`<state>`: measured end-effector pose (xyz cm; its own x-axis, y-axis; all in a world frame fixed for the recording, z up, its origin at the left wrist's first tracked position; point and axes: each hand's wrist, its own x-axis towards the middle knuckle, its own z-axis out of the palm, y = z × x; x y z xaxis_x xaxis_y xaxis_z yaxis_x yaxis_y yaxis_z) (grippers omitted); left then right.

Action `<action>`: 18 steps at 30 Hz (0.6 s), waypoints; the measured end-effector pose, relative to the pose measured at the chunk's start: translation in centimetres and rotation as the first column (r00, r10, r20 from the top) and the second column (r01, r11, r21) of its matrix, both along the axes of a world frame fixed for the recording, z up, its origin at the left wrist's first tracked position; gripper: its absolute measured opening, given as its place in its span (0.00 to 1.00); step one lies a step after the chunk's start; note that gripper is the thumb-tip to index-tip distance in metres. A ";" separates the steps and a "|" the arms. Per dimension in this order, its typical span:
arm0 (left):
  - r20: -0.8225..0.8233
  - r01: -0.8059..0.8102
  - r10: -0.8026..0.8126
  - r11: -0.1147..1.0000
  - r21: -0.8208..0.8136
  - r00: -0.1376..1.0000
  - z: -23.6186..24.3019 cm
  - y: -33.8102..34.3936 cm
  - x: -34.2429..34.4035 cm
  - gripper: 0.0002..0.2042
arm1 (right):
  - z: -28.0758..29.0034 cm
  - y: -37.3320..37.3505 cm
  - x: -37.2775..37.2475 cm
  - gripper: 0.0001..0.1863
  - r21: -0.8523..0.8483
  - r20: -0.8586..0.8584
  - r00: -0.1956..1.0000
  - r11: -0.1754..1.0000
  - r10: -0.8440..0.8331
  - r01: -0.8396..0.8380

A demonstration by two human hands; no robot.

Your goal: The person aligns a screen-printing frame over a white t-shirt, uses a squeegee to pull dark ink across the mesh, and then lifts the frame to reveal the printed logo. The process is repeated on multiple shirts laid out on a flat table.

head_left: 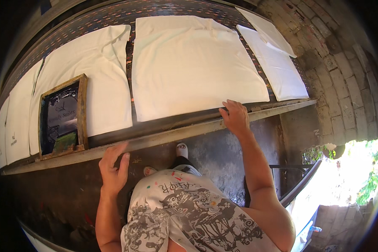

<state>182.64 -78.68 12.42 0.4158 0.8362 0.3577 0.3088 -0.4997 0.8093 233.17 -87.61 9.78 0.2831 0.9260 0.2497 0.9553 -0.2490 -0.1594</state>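
A wide white cloth (193, 67) lies nearly flat on the long table in front of me, with a few soft creases near its far edge. My right hand (236, 117) is over the table's front rail at the near edge of this cloth, fingers slightly curled and apart, and nothing shows in its grasp. Lower and to the left, my left hand (114, 167) hovers just in front of the rail, open and empty, with thumb and fingers apart. Near it, a wood-framed printing screen (83, 111) rests on another white cloth (101, 88), its dark mesh carrying a design and a green patch.
Further white cloths lie at the left (23, 113) and right (279, 69) of the table. A raised rail (176, 134) runs along its front. A brick wall (340, 80) closes off the right end. Behind my right arm is a dark curved bar (302, 182).
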 end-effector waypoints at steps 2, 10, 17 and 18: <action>0.050 -0.003 0.003 1.000 -0.006 0.999 -0.5 -0.2 -1.6 0.16 | 0.3 0.8 -2.4 0.20 0.065 0.012 0.997 0.995 0.071 -0.071; 0.130 -0.073 0.056 0.988 0.136 0.990 -1.3 0.9 -4.0 0.15 | 1.9 8.9 -9.6 0.15 0.303 0.125 0.879 0.826 0.459 -0.475; 0.054 -0.208 0.203 0.969 0.131 0.978 0.5 1.0 -9.6 0.07 | 2.7 18.6 -18.8 0.14 0.448 0.032 0.708 0.623 0.706 -0.642; 0.057 -0.235 0.230 0.964 0.121 0.972 0.4 1.2 -10.1 0.07 | 2.4 19.4 -19.8 0.14 0.458 0.017 0.671 0.591 0.742 -0.665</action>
